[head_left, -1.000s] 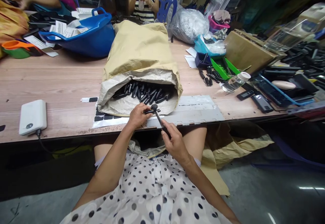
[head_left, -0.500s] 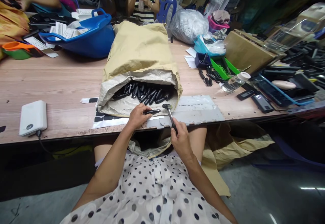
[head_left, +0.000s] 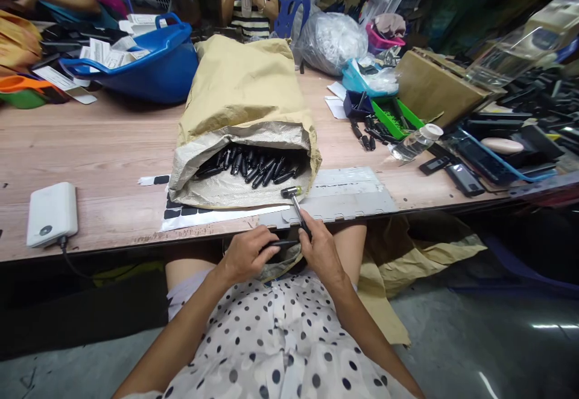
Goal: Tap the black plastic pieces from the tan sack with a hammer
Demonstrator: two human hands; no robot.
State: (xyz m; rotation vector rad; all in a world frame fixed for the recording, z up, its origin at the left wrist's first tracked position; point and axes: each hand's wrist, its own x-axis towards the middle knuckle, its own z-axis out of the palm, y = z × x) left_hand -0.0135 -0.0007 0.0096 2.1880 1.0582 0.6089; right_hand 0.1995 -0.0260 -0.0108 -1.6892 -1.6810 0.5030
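I have the left hand [head_left: 244, 255] gripping a slim black piece [head_left: 286, 243] at lower centre of the frame, below the near edge of the counter [head_left: 113, 131], and the right hand [head_left: 321, 249] gripping a small hammer [head_left: 296, 204], its head at centre frame near the open sack [head_left: 248, 79].

slim black piece [head_left: 286, 243], hammer [head_left: 296, 204] with black-and-yellow-green head, silver shaft and black handle, tan sack [head_left: 251, 79] with whitish lining [head_left: 217, 193], black parts [head_left: 260, 169], white garment [head_left: 283, 342] with black polka dots, pale brown wood-grain worktop [head_left: 113, 146], blue basin [head_left: 154, 73], bright green tray [head_left: 383, 120], black-and-cream striped top [head_left: 253, 25]
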